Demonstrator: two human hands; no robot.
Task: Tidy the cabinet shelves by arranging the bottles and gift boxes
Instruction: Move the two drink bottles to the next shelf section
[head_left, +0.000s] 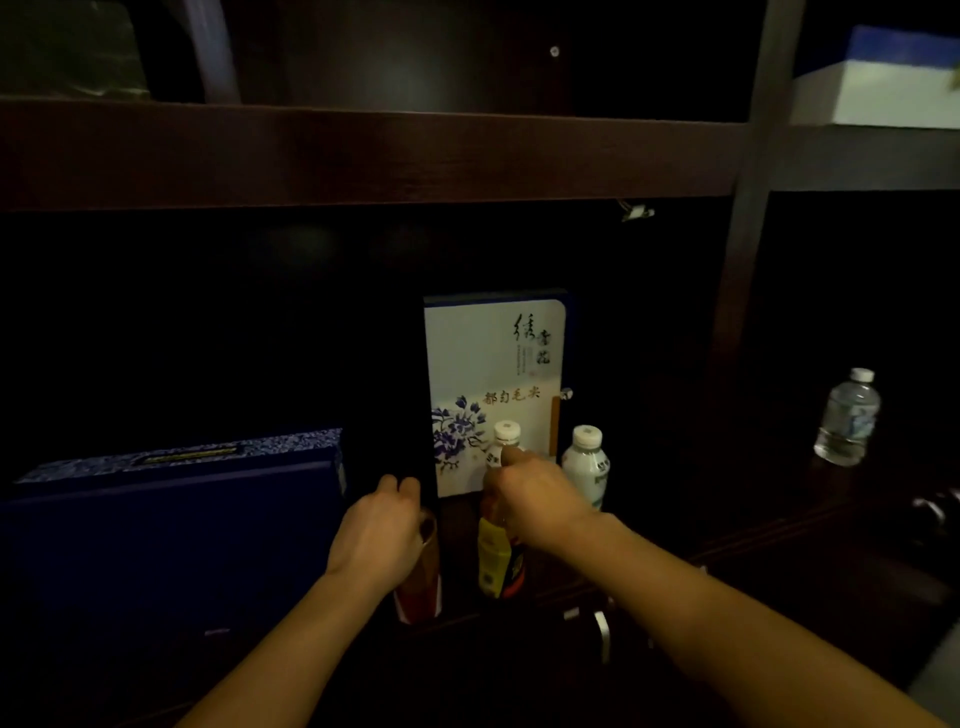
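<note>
Right hand (530, 506) is wrapped over the top of the yellow-labelled bottle (496, 564), grip clamped on its neck, with the thumb sticking up in front of a white-capped bottle (505, 441) just behind. The yellow-labelled bottle stands upright near the front edge of the lower shelf (649, 545).

Left hand (376, 535) sits just beside it, fingers curled down over the top of a red carton (418, 592), grip closed on it; the carton's top is hidden under the hand, so only its red lower body shows. The two hands are close together but apart.

Behind the hands stands a white gift box (491, 364) with blue flowers and calligraphy, upright on the same shelf. To the right of the white-capped bottle is another milky-white bottle (587, 467), upright, just beside the box's right edge.

On the left, a large dark blue gift box (171, 519) fills that end of the shelf, its patterned top edge catching the light. Well to the right, past the dark upright post (748, 208), a clear water bottle (848, 418) stands alone. Up top right, a pale box with a blue edge (878, 83) rests on the upper shelf (363, 150). The light is dim and much of the cabinet interior is black.
</note>
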